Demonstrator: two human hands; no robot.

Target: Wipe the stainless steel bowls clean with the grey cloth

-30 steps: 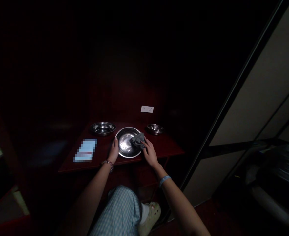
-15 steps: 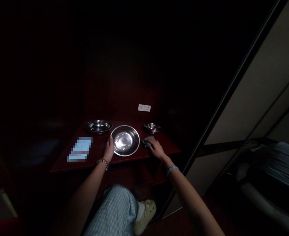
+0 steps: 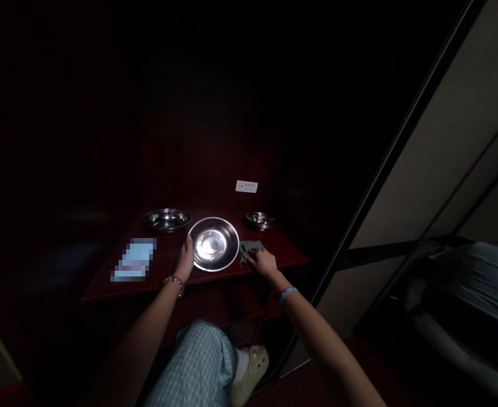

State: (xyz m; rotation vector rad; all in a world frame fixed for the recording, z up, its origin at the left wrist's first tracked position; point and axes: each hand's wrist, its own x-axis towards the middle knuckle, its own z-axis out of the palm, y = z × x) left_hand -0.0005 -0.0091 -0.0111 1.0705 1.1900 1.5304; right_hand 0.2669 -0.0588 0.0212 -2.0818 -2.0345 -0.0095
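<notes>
A round steel plate [image 3: 213, 244] lies in the middle of a dark red table [image 3: 147, 282]. My left hand [image 3: 185, 259] rests against the plate's left rim, with a bead bracelet on the wrist. To the right of the plate, my right hand [image 3: 264, 262] lies on a grey cloth [image 3: 249, 249] that sits on the table, with the fingers closed over its near edge.
A steel bowl [image 3: 166, 219] stands at the back left and a smaller steel bowl [image 3: 259, 220] at the back right. A blurred pale blue card [image 3: 133, 259] lies on the left. A white socket plate [image 3: 246, 186] is on the back wall. A slanted panel edge rises on the right.
My right hand has taken the grey cloth off the plate and set it down on the table to the plate's right. The left hand has stayed at the plate's left rim.
</notes>
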